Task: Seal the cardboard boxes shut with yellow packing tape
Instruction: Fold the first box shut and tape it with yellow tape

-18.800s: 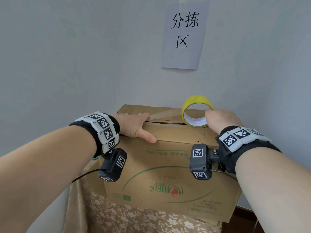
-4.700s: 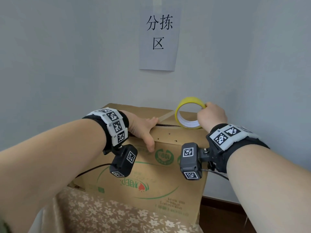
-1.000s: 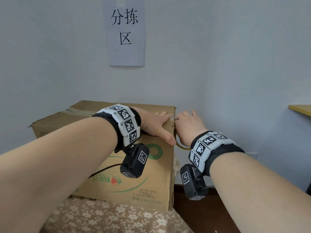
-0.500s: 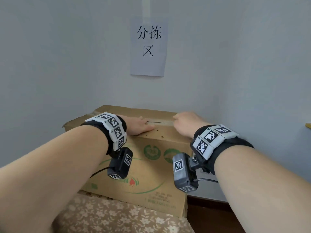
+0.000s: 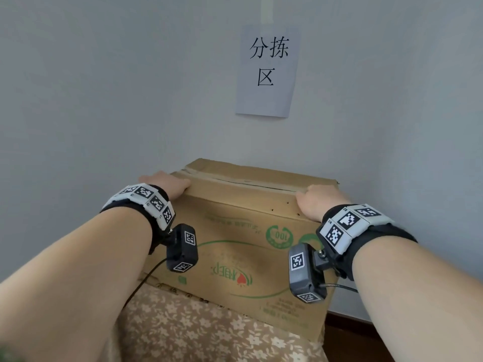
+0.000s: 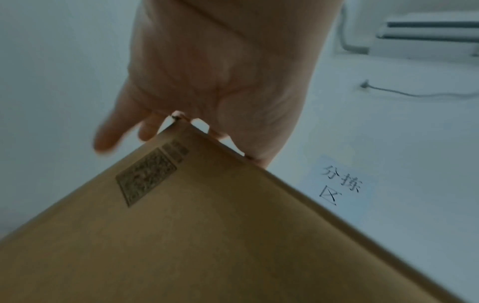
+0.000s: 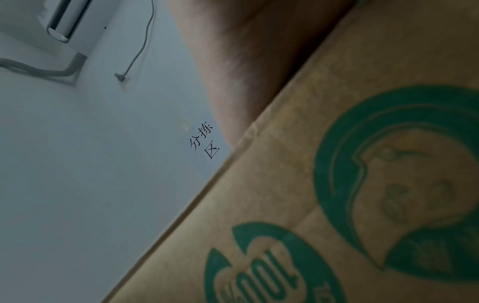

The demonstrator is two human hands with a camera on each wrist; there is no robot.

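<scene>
We cannot find the yellow tape roll in any view, and our right hand (image 5: 317, 202) hides its own fingers at the right end of the cardboard box (image 5: 243, 246), so we cannot tell how they lie. The box stands on the floral-clothed desk (image 5: 209, 333) below the paper sign (image 5: 266, 71), and our left hand (image 5: 167, 182) lies on its top left corner, fingers straight and slightly spread past the edge. Half a second ago both hands sat nearer the middle of the seam (image 5: 248, 182); they are now at opposite ends.
</scene>
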